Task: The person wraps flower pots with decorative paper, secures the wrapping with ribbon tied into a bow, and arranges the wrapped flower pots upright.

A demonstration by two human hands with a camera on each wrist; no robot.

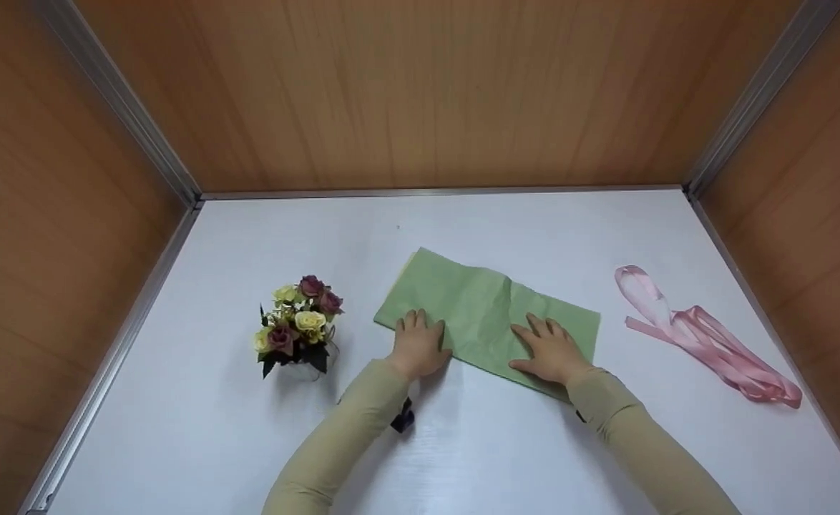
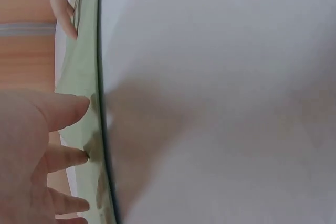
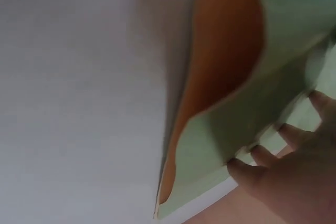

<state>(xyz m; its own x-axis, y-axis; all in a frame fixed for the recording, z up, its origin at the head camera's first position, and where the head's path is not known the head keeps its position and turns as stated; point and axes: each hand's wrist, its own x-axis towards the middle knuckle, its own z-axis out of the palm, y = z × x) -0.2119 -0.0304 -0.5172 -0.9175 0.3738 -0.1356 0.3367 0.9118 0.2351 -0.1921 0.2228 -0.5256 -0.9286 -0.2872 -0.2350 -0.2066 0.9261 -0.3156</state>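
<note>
We see matt paper (image 1: 488,322), glossy ribbon (image 1: 706,345) and a smooth tabletop (image 1: 506,443).
The paper looks creased and lightly crinkled, while the ribbon has a satin shine and the tabletop gives a soft sheen. We find wood-grained panels (image 1: 441,93) with a smooth face, edged in metal strips (image 1: 132,107). The flowers (image 1: 311,322) look like fabric; the sleeves (image 1: 363,415) are matt cloth.

Long khaki sleeves (image 1: 338,440), plain, close-fitting — small dark block (image 1: 403,417) by left cuff (image 1: 386,380), possibly wrist camera.
</note>
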